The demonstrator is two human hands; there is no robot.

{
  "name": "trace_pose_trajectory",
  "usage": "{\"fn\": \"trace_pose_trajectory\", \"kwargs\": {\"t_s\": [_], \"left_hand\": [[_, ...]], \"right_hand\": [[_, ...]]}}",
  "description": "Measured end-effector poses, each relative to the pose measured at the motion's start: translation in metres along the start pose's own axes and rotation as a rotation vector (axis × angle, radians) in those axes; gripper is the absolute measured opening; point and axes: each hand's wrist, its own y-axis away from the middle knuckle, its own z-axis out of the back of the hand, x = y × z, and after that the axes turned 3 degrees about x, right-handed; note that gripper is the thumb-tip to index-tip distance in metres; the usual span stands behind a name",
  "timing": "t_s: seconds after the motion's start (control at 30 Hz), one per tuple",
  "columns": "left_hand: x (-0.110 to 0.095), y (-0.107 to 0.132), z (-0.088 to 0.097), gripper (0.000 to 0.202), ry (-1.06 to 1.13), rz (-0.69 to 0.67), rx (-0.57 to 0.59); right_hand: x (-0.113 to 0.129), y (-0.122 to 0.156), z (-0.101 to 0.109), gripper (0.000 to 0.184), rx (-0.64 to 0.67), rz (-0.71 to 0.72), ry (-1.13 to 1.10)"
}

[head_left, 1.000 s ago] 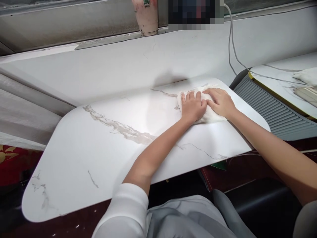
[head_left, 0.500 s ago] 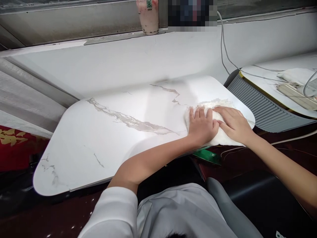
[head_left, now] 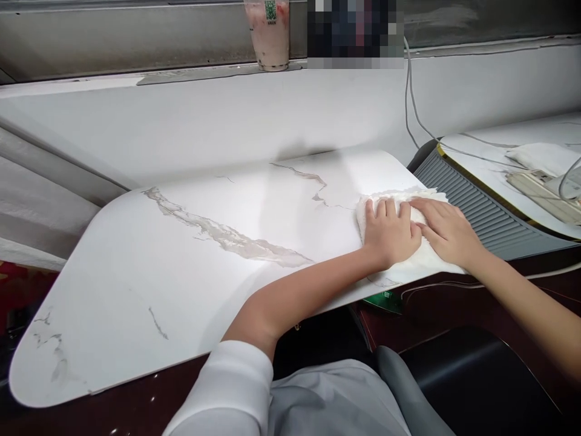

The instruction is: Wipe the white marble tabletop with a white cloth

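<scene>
A white cloth (head_left: 424,259) lies bunched on the right end of a white marble-patterned tabletop (head_left: 113,272). My left hand (head_left: 391,233) presses down on its left part, fingers bent over the fabric. Beside it, my right hand (head_left: 454,233) grips the right part of the same cloth, near the table's right edge. The two hands touch at the thumbs. Beneath them, most of the cloth and the table's right corner are hidden.
A plastic cup (head_left: 270,39) with a pink drink stands on the ledge behind. Grey cables (head_left: 411,85) hang down the wall. To the right is a second table with a ribbed side (head_left: 481,206) and a power strip (head_left: 544,194). A black chair (head_left: 481,375) is at front right.
Both hands have slid the cloth to the right along the tabletop, away from the grey vein. The camera view has shifted a little too.
</scene>
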Motion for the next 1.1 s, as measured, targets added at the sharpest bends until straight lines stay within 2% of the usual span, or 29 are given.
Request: {"fn": "trace_pose_trajectory", "kwargs": {"t_s": [0.17,0.4,0.63,0.73,0.87,1.1], "left_hand": [[0.024,-0.044,-0.009,0.039,0.000,0.046,-0.017],[0.062,-0.112,-0.012,0.043,0.021,0.115,0.012],[0.090,-0.156,-0.014,0.045,-0.007,0.183,0.036],[0.103,-0.166,-0.011,0.044,-0.019,0.183,0.050],[0.111,-0.166,-0.009,0.046,0.002,0.160,0.057],[0.107,-0.141,-0.002,0.050,0.020,0.167,0.055]], "right_hand": [[-0.018,-0.049,-0.011,0.044,0.015,-0.004,-0.027],[-0.041,-0.126,-0.031,0.044,-0.013,-0.025,-0.046],[-0.058,-0.183,-0.046,0.043,0.003,-0.022,-0.061],[-0.057,-0.198,-0.052,0.044,-0.033,-0.031,-0.062],[-0.055,-0.203,-0.057,0.046,-0.065,-0.016,-0.050],[-0.039,-0.183,-0.058,0.049,-0.095,0.026,-0.012]]}}
